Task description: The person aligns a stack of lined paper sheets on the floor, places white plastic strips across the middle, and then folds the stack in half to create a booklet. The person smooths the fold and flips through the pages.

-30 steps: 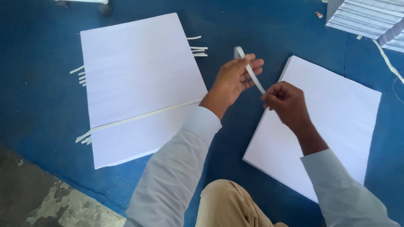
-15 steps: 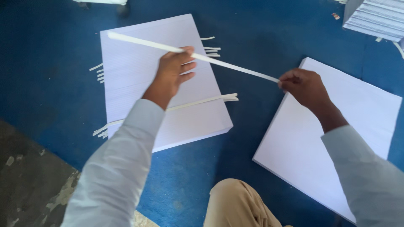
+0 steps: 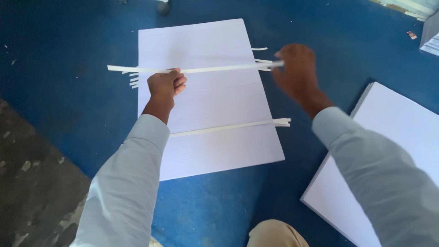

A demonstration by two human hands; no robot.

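A long white strip (image 3: pixel 215 69) is stretched level above a stack of white paper sheets (image 3: pixel 206 105) lying on a blue mat (image 3: pixel 68 68). My left hand (image 3: pixel 165 85) grips the strip near its left part. My right hand (image 3: pixel 295 73) pinches the strip's right end, slightly blurred. A second white strip (image 3: pixel 228 127) lies across the stack lower down, its ends sticking out past the right edge. Several short strip ends (image 3: pixel 132 81) show under the stack's left and right sides.
A second stack of white sheets (image 3: pixel 402 137) lies at the right, partly behind my right sleeve. Another pile of paper (image 3: pixel 430 43) sits at the far right edge. Bare grey floor (image 3: pixel 32 183) begins at the lower left. My knee (image 3: pixel 274 234) shows at the bottom.
Both hands carried the strip left over the stack and levelled it out; my right hand moved from beside the right stack to the left stack's right edge. The view shifted.
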